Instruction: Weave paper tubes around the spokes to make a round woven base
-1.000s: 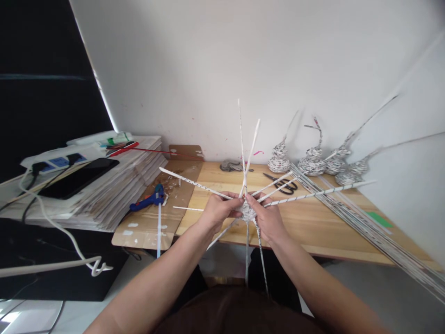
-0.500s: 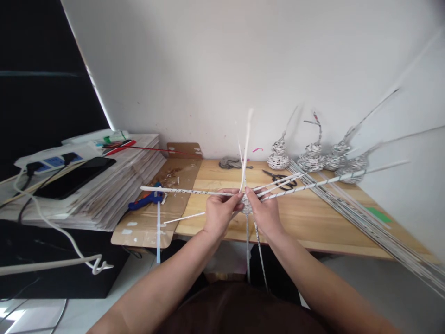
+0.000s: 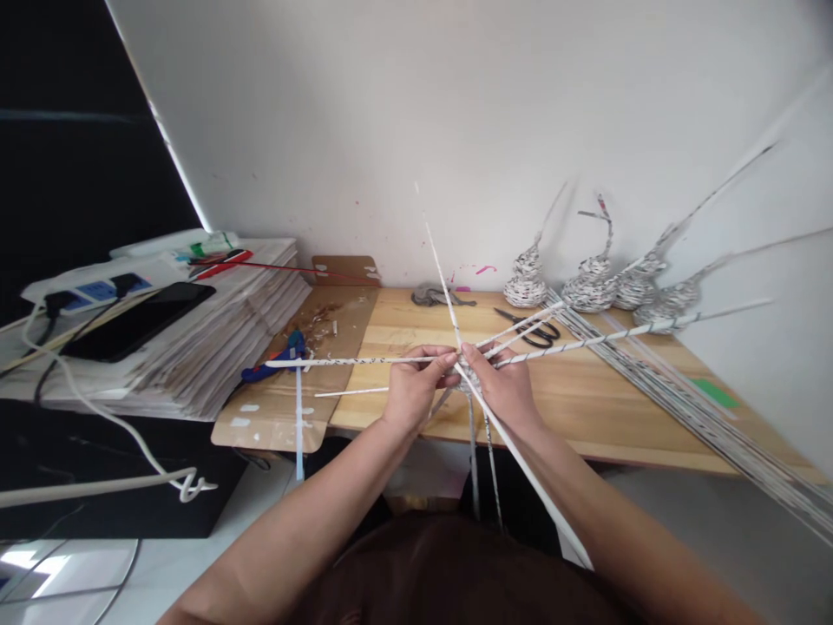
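Between my two hands is a small woven piece of rolled paper tubes [image 3: 466, 378], with long tubes sticking out to all sides. My left hand [image 3: 416, 382] pinches it from the left, thumb on top. From the right, my right hand [image 3: 506, 382] grips it, fingers curled underneath. One white paper tube [image 3: 521, 456] runs from the fingertips down across my right wrist. Another thin tube [image 3: 439, 260] points up toward the wall, and a speckled one [image 3: 355, 359] reaches out left. The underside of the weave is hidden by my fingers.
Several gourd-shaped woven paper pieces [image 3: 526, 282] stand along the wall. Scissors [image 3: 530, 328] and a grey cloth [image 3: 439, 296] lie behind my hands. A bundle of paper tubes [image 3: 683, 417] crosses the right side. At left are a blue glue gun [image 3: 277, 360], cardboard [image 3: 266, 427], stacked paper [image 3: 201, 373] and a phone [image 3: 147, 319].
A white tube that stood upright above my fingers has been folded down toward me, over the weave and my right wrist. Both hands still hold the woven piece.
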Motion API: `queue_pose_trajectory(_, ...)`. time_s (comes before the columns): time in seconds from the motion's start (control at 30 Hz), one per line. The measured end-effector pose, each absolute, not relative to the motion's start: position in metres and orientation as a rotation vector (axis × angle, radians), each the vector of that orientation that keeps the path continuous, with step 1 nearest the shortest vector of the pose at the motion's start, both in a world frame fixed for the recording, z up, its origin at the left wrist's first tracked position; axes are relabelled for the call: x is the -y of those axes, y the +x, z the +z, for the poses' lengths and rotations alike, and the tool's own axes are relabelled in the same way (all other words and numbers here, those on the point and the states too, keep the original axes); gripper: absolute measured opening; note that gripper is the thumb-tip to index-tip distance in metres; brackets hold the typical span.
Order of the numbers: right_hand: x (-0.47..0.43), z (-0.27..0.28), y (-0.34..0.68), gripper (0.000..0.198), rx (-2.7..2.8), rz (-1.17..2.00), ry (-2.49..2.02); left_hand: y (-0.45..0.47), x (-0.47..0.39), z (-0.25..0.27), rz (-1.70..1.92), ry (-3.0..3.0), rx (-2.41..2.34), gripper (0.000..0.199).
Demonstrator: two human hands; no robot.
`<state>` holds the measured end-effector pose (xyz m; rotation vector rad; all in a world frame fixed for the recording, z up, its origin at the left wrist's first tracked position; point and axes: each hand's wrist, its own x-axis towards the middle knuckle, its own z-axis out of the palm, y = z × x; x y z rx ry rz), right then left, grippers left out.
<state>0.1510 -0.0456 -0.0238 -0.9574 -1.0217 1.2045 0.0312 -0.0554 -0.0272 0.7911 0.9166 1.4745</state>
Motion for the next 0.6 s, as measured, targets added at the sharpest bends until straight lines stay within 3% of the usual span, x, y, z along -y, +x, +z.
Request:
queue_pose_trajectory(0.17,0.046,-0.025,0.151,0.030,0.890,1.322,-0.842,0.025,0.057,-0.027,1.366,0.795,-0.841,0.037)
queue_pose_trajectory(0.6,0.043,-0.034,0.150,0.026,0.931,1.234,-0.900,0.029,0.057,-0.030,1.379,0.682,-0.863,0.037)
